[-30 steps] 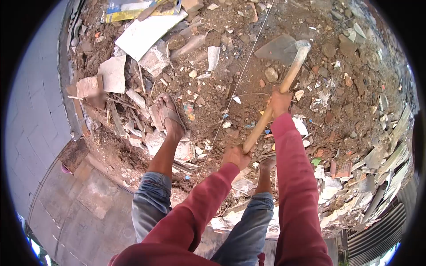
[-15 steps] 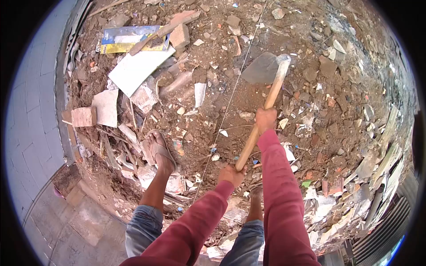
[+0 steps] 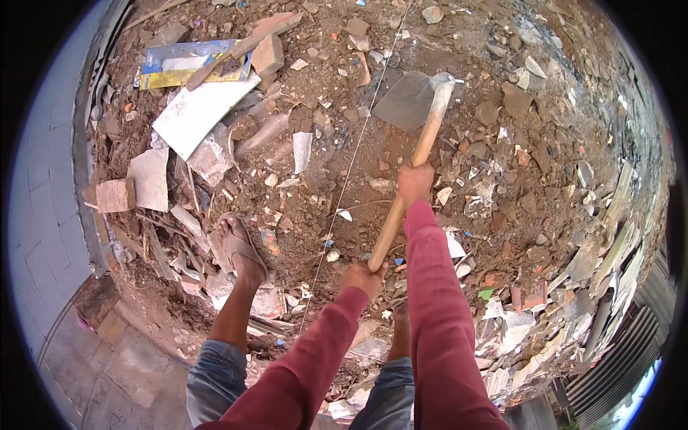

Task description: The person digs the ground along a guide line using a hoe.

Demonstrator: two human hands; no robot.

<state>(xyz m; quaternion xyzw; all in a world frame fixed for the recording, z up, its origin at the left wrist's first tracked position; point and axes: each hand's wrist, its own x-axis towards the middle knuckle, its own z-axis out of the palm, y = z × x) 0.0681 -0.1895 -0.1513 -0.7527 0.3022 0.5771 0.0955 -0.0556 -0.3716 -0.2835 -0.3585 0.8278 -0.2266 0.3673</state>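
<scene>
Both my hands are wrapped round the wooden handle of a hoe [image 3: 394,228]. My left hand [image 3: 364,278] closes on the near end of the handle, low in the view. Further up, about midway along, my right hand [image 3: 416,183] grips the same handle. The hoe's broad grey metal blade [image 3: 405,101] is at the far end, over brown soil strewn with rubble. Whether the blade touches the ground, I cannot tell. A thin white string [image 3: 356,147] runs across the ground, just left of the blade and handle.
Left of the string lie a white board [image 3: 204,115], a blue and yellow package [image 3: 161,68] and broken bricks [image 3: 268,56]. My sandalled foot [image 3: 241,246] stands on rubble. Grey paving [image 3: 43,193] borders the left; debris and corrugated sheeting [image 3: 620,380] lie at right.
The hoe and both hands have shifted slightly away from me over the ground. The whole scene sits a little further left as the camera turns. Both grips stay the same.
</scene>
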